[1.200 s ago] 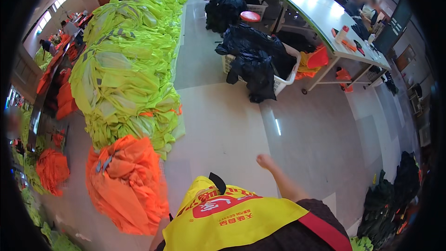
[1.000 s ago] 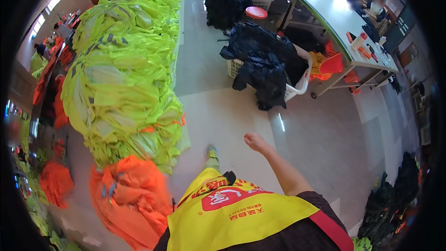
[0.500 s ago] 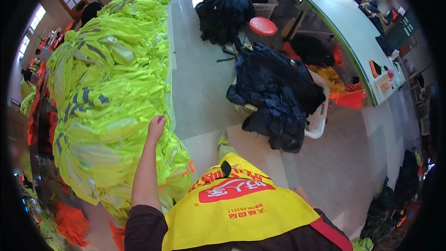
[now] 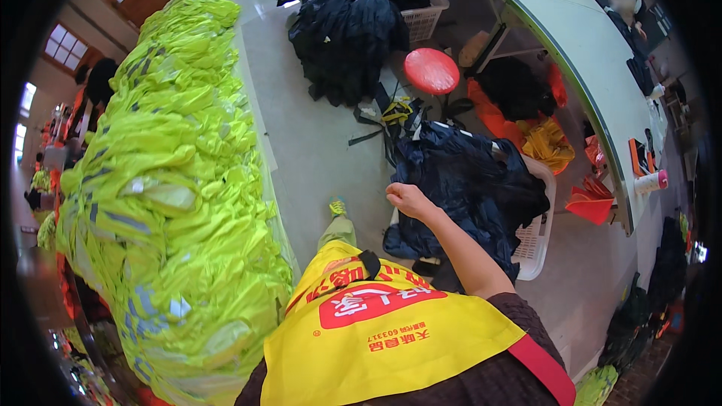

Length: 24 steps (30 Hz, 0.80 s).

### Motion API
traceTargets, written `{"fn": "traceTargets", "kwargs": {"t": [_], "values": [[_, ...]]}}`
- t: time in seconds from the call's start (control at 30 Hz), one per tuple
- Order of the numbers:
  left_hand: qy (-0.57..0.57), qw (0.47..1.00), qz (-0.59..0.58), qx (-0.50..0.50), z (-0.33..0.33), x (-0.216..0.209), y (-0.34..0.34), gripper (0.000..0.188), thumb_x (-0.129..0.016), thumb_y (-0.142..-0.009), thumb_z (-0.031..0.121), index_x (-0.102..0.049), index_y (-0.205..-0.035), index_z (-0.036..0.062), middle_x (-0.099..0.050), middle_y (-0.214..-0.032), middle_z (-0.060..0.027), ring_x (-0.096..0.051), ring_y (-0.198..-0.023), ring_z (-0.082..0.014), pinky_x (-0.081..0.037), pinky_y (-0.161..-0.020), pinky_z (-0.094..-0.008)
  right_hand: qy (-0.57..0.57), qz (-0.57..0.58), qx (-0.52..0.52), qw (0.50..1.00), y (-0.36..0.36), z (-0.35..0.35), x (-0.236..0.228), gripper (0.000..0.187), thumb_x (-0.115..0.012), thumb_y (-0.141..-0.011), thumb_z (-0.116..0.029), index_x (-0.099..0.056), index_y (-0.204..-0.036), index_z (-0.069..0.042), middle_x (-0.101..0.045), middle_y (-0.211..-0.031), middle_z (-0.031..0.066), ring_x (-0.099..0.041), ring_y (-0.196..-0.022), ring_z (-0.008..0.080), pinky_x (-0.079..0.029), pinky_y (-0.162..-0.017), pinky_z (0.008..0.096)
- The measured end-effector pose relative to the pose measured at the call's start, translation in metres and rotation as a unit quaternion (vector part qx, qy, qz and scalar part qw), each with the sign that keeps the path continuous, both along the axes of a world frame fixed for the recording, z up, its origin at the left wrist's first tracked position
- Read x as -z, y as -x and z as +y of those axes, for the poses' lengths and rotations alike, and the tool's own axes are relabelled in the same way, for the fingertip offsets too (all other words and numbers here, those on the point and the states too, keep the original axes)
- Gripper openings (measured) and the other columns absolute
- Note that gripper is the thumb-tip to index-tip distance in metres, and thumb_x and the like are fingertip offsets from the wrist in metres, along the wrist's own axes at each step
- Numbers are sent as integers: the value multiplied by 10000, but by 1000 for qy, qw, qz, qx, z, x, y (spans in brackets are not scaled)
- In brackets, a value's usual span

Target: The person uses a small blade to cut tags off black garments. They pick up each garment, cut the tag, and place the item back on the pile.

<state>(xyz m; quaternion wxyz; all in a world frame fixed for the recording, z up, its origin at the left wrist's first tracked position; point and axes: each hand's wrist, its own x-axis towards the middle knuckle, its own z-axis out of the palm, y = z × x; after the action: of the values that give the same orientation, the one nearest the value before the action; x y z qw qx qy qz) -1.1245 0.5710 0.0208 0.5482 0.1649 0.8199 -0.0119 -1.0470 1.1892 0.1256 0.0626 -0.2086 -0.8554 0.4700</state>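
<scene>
stepping along this floor (image 4: pixel 297 162) probably calls for short strides, clear of the loose straps (image 4: pixel 396 113) by the red stool (image 4: pixel 431 71). your right hand (image 4: pixel 407 200) curls into a loose fist (nothing shows in it), its forearm (image 4: pixel 459 246) slanting forward and inward before the dark garments (image 4: pixel 477 188) heaped on the white basket (image 4: pixel 531 256), ahead and to your right; your left hand is out of view, its state untellable.

Bright — windows (image 4: pixel 66 46) left | glare on red stool (image 4: pixel 431 71) | rim dark — edges bent
</scene>
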Motion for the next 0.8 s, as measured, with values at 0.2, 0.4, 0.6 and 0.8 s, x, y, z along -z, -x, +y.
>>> {"fn": "traceTargets", "kwargs": {"t": [0.2, 0.4, 0.6, 0.8], "values": [[-26, 997, 61, 45, 140, 26, 231, 302, -477, -811, 263, -632, -772, 7, -629, -788, -204, -603, -726, -333, -464, -656, -417, -50, -215, 90, 971, 16, 84, 106, 213, -522, -796, -189, -603, -791, 7, -608, -847, 227, -585, -816, 404, -477, -719, 442], [-312, 913, 242, -106, 457, -35, 554, 343, -512, -813, 282, -625, -892, -32, -627, -757, -183, -613, -711, -275, -469, -669, -380, 13, -437, 167, 884, -28, 131, 100, 237, -552, -774, -178, -649, -872, 14, -644, -924, 194, -615, -889, 330, -489, -791, 387], [-420, 883, 207, -38, 752, -102, 636, 291, -571, -822, 202, -606, -1028, -1, -644, -908, -165, -625, -804, -264, -484, -740, -353, 191, -414, 349, 819, 22, 178, 108, 184, -564, -779, -158, -657, -857, -20, -654, -816, 152, -653, -711, 255, -513, -702, 351], [-290, 935, 165, 119, 841, -72, 612, 279, -574, -812, 235, -618, -997, 31, -634, -985, -168, -606, -916, -314, -470, -811, -371, 133, -396, 206, 885, 124, 335, 141, 228, -528, -764, -203, -666, -797, -24, -633, -897, 202, -612, -862, 349, -490, -731, 432]]}}
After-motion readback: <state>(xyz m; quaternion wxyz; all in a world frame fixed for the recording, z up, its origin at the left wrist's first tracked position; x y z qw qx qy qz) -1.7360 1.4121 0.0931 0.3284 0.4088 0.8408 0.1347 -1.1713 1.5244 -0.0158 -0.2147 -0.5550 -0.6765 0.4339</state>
